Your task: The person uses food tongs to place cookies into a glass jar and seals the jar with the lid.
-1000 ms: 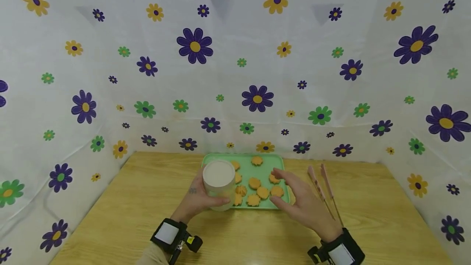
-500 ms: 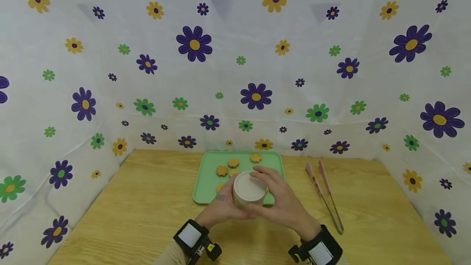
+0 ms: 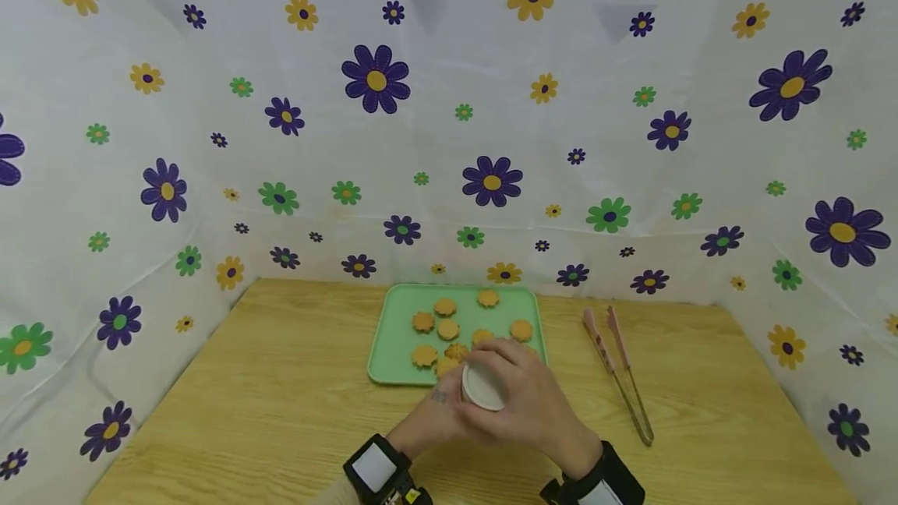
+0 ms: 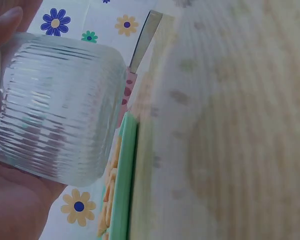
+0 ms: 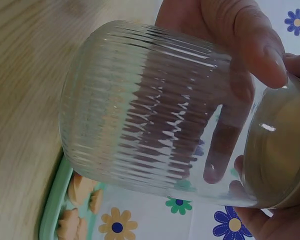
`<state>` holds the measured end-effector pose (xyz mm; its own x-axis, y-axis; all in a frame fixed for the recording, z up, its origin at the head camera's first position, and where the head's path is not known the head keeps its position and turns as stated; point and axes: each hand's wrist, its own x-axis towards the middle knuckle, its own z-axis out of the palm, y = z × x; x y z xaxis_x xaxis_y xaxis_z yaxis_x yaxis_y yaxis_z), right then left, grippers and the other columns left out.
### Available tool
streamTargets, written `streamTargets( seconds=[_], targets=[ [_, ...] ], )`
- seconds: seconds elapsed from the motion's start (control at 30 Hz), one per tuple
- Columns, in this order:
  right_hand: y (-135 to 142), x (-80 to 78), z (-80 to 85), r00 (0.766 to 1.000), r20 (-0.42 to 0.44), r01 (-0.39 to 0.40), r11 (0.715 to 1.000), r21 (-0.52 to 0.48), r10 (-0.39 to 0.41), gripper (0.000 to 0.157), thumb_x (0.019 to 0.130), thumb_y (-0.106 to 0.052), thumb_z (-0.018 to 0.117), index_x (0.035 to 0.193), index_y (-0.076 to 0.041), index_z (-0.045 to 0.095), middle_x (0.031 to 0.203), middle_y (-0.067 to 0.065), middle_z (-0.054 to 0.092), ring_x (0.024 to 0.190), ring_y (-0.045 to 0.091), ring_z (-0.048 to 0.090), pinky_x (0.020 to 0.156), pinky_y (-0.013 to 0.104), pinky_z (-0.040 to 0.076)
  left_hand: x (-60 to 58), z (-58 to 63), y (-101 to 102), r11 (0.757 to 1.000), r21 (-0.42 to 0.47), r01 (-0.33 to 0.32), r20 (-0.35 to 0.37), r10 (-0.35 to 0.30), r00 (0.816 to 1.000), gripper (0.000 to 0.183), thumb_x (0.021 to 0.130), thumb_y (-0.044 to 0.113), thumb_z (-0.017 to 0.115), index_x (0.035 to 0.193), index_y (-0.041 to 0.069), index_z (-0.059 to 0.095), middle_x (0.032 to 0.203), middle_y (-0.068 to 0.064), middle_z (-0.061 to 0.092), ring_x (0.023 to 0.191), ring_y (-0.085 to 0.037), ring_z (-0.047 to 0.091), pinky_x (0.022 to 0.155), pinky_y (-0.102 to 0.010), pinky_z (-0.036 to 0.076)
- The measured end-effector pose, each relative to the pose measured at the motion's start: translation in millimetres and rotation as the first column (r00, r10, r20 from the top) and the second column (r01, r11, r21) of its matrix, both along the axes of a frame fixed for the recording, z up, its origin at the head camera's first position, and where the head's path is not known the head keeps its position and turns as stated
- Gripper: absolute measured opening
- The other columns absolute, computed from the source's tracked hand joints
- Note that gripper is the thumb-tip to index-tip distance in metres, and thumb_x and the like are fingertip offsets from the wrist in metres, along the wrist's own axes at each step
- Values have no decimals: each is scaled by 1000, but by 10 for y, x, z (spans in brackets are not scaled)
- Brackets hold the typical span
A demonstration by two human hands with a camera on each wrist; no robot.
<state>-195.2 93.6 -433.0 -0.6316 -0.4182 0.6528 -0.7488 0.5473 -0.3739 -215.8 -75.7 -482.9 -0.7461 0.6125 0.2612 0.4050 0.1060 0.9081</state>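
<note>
Glass jar (image 5: pixel 140 115): ribbed, clear, nothing visible inside, held up off the table with its base toward the wood, roughly upright. Grip: left hand (image 3: pixel 445 407) wrapped round the body; right hand (image 3: pixel 526 396) curled over the lid (image 3: pixel 484 388), fingers to either side of its rim. Whether the lid is seated or loose cannot be told.

Risks (judged):
- Slip: glass looks smooth above the ribs; a weak left-hand hold could let the body turn or drop if the lid is forced.
- Sudden release: lid parting with a jerk could throw the right hand outward.
- Fall: table (image 3: pixel 281 380) lies directly under the grip, hard enough to chip glass.
- Knock: green tray (image 3: pixel 382 365) sits just beyond the grip, so a forward lurch could scatter or crush the biscuits (image 3: pixel 424 356).
- Tongs (image 3: pixel 631 392), right of the grip and apart from it: lesser hazard, though a wide right-hand swing might catch them.

Writing: none legible. No brand or label made out on jar or lid. White patch (image 3: pixel 375 467) on the left wrist strap, behind the grip, shows no readable text. Small dark mark near the left wrist, too blurred to read.
</note>
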Motion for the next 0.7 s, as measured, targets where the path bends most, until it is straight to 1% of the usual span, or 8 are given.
streamTargets(
  seconds=[0.2,0.27,0.33,0.4,0.5,0.53,0.6,0.7],
  targets=[
    [-39,128,-78,997,11,-75,996,-55,76,37,71,-34,81,103,-19,70,109,-6,61,96,10,55,67,34,57,201,-85,-24,1000,31,1,-4,0,1000,88,75,12,82,147,11,29,140,-9,45,124,-21,46,104,-43,43],
    [-29,178,-106,995,-2,-96,993,-73,96,35,71,-32,81,102,-19,70,108,-7,61,94,9,55,66,33,57,274,-111,-5,994,107,34,63,-41,997,80,80,10,78,145,7,31,139,-12,45,123,-22,46,103,-38,44],
    [-16,221,-131,995,-18,-103,991,-83,102,35,70,-31,82,101,-19,70,108,-7,61,94,8,55,66,32,57,330,-128,24,972,226,70,189,-114,975,72,83,5,73,144,6,34,140,-12,45,125,-22,45,103,-34,42],
    [1,255,-150,995,-25,-102,991,-83,100,35,70,-30,81,101,-20,70,108,-7,61,94,8,55,67,33,56,379,-148,48,958,277,81,215,-143,966,71,84,4,72,144,6,35,140,-12,45,125,-22,44,102,-31,42],
    [22,297,-177,995,-30,-96,993,-70,94,33,70,-29,80,100,-22,69,108,-8,61,94,7,55,69,33,56,431,-189,76,967,244,71,147,-109,983,70,82,7,75,141,11,39,136,-8,50,121,-20,49,100,-33,46],
    [26,307,-189,995,-33,-101,993,-66,99,33,71,-29,80,101,-23,69,107,-8,61,94,7,55,69,32,56,447,-204,78,980,193,49,73,-64,995,72,80,10,78,141,12,40,134,-7,53,119,-20,51,97,-34,48],
    [29,323,-212,993,-47,-114,992,-58,111,32,71,-28,79,101,-23,69,107,-8,62,94,7,56,70,33,56,479,-233,77,992,126,8,-4,-7,1000,72,78,15,80,139,16,41,130,-5,56,114,-18,55,93,-35,52],
    [28,330,-243,988,-81,-135,990,-51,131,32,71,-27,79,102,-23,70,105,-8,63,94,7,56,72,33,55,513,-257,77,992,126,-12,43,6,999,69,80,14,79,138,18,42,129,-5,57,112,-17,56,91,-36,53]
  ],
)
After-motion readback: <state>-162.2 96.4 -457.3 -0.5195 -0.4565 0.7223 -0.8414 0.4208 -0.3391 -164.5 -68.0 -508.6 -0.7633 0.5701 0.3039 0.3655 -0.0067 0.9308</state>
